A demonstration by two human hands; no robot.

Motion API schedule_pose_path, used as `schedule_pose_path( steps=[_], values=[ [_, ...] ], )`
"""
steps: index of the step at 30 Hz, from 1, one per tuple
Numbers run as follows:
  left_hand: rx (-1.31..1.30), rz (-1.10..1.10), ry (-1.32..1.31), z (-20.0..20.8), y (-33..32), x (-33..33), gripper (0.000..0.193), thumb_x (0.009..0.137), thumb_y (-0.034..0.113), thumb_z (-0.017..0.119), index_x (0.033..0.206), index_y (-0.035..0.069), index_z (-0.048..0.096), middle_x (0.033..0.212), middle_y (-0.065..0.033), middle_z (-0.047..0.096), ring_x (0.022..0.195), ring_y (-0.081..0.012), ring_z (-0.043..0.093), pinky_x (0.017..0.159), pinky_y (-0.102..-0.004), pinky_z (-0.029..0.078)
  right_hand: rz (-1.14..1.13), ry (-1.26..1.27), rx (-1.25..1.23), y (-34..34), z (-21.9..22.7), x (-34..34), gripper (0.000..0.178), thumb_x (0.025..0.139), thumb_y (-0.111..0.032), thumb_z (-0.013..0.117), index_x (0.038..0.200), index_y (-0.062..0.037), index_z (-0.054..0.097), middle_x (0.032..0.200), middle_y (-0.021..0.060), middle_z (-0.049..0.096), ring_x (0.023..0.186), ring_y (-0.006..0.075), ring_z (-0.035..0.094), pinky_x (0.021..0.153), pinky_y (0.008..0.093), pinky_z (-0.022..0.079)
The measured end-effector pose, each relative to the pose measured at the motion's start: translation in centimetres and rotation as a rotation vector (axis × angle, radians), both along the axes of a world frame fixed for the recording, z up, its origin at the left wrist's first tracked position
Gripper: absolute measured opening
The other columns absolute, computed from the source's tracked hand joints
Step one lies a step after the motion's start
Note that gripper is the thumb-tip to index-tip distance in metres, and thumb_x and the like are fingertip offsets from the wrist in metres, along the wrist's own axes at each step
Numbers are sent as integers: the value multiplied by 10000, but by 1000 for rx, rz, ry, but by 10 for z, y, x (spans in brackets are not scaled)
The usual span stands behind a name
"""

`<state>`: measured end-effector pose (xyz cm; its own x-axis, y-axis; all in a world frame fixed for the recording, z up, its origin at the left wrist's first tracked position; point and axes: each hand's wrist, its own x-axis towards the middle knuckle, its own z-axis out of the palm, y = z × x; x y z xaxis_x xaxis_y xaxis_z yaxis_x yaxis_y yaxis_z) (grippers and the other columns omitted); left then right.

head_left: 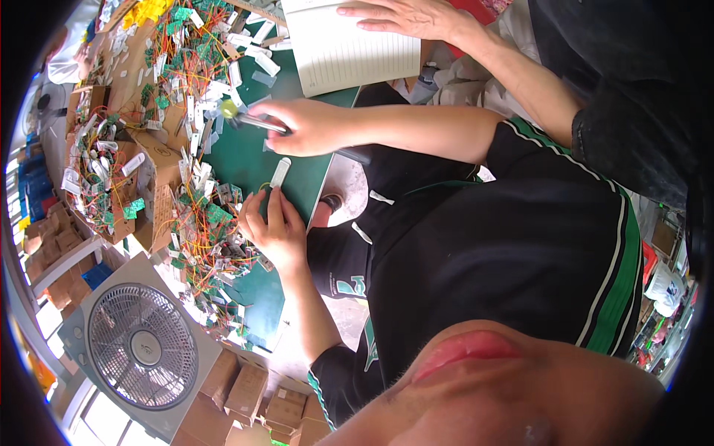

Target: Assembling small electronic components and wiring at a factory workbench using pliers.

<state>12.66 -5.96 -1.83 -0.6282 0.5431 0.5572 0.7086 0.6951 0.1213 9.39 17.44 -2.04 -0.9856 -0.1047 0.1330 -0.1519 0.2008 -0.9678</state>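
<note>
My right hand (306,128), higher in the picture, is closed round a slim, shiny metal-shafted tool (256,121). The tool has a rounded yellow-green end, blurred, pointing away from me over the green tabletop (305,178). Below it my left hand (279,232) rests at the table with bent fingers, its fingertips on the near end of a narrow white plastic casing (280,172) with a rounded end. A thin yellowish wire shows beside that casing. A heap of small green circuit boards, red and yellow wires and white casings (212,230) lies beside my left hand.
Another person's hand (401,16) lies on an open lined notebook (357,63). More boards and wires (197,37) spread across the far table, by cardboard boxes (160,163). A grey box fan (145,346) and stacked cartons (249,390) stand at lower left.
</note>
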Motion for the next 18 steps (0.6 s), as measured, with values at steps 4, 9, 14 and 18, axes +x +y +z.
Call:
schedule_pose_path(
  steps=[4, 9, 14, 18],
  values=[
    [-9, 39, -5, 1, -2, 4, 163, 857, 21, 751, 1014, 58, 775, 1108, -99, 658, 1067, -316, 617, 922, -467, 505, 41, -14, -48, -17, 4, -15, 650, 927, -204, 704, 1504, -64, 438, 1163, 124, 687, 936, 228, 681, 847, 372, 541],
    [-47, 55, 2, -2, -1, 4, 163, 861, 43, 728, 1021, 57, 756, 1126, -100, 636, 1098, -321, 604, 928, -488, 503, -150, 232, 81, -29, -16, -12, 399, 902, -143, 692, 1281, -42, 620, 1142, 141, 680, 976, 289, 681, 881, 398, 538],
    [-53, 93, 31, 3, -1, 9, 153, 865, 35, 709, 1008, 49, 763, 1122, -101, 659, 1118, -333, 610, 966, -487, 473, -140, 301, 66, -33, -20, -12, 324, 891, -104, 687, 1205, -37, 639, 1108, 131, 682, 1001, 314, 675, 880, 416, 537],
    [-2, 92, 86, 28, 9, 7, 154, 885, 31, 689, 1022, 57, 755, 1151, -94, 655, 1173, -349, 600, 1000, -516, 458, -123, 404, 80, -35, -26, -14, 259, 883, -95, 681, 1128, -22, 637, 1101, 133, 681, 1042, 328, 668, 892, 418, 539]
  ],
)
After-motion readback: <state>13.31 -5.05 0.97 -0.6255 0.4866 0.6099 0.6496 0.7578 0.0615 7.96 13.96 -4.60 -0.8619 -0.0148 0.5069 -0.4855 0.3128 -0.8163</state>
